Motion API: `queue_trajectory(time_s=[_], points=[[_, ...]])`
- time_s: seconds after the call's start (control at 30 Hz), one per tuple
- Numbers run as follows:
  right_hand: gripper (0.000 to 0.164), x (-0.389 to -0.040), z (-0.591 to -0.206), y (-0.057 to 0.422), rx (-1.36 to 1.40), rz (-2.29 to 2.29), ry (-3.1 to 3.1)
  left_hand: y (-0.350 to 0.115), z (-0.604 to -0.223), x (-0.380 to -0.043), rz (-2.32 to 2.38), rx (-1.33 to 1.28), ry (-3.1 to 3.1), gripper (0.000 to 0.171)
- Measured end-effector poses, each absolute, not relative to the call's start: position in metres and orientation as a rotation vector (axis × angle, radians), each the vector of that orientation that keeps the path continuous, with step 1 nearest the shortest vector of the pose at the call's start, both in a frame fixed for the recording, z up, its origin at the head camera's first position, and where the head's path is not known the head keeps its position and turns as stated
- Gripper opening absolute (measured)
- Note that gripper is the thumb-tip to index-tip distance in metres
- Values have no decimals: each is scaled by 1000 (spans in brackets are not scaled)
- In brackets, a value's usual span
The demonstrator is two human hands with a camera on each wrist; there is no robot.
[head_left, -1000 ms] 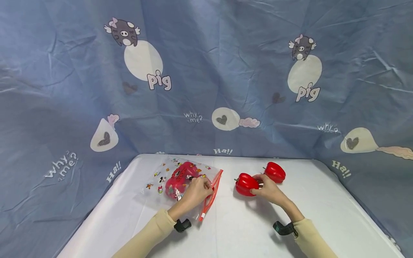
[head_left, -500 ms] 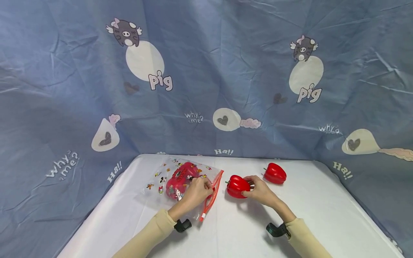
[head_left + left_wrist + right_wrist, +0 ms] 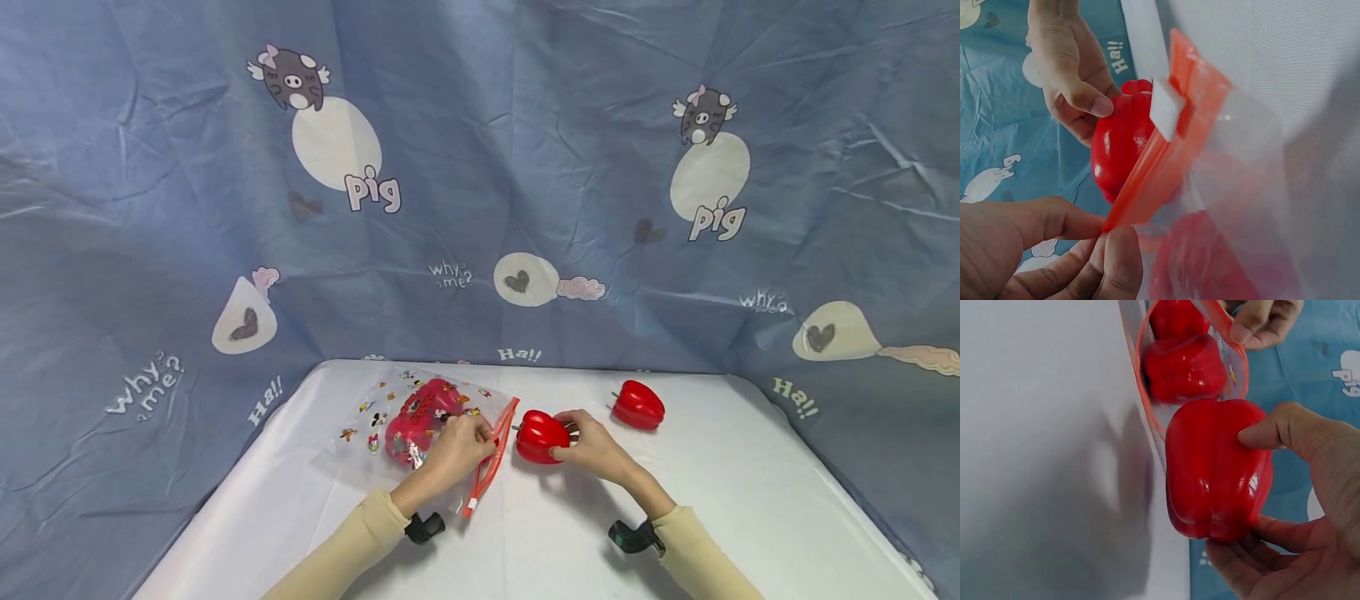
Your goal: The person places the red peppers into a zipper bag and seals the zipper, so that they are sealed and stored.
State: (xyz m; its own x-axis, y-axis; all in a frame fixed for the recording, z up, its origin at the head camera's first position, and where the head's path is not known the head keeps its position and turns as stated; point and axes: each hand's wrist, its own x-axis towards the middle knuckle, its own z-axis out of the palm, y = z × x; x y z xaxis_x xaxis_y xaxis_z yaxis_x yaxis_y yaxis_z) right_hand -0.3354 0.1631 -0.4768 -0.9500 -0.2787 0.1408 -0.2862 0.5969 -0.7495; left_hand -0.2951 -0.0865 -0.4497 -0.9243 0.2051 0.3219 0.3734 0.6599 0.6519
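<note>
A clear zip bag [image 3: 360, 454] with cartoon prints and an orange-red zip edge [image 3: 1166, 162] lies on the left of the table. Several red bell peppers [image 3: 1185, 369] are inside it. My left hand [image 3: 457, 450] pinches the upper lip of the bag's mouth between thumb and fingers, and the mouth gapes in the right wrist view. My right hand [image 3: 596, 450] grips a red bell pepper [image 3: 540, 437] from its right side, thumb on one face and fingers on the other. This pepper is just outside the bag's mouth, stem end toward the bag.
Another red bell pepper [image 3: 638, 406] lies on the white table [image 3: 750, 483] behind and right of my right hand. A blue printed cloth [image 3: 450, 167] hangs behind the table. A white slider [image 3: 1166, 109] sits at the near end of the zip edge.
My right hand has carried the held bell pepper leftward, from near the other loose pepper to the bag's mouth. The left hand keeps its pinch on the bag in the same spot.
</note>
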Motion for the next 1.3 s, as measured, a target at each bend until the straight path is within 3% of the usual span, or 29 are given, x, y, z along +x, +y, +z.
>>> queue_trajectory(time_s=[1.3], points=[[52, -330, -490, 127, 511, 1345, -2720, -85, -449, -295, -1112, -438, -2703, 5]])
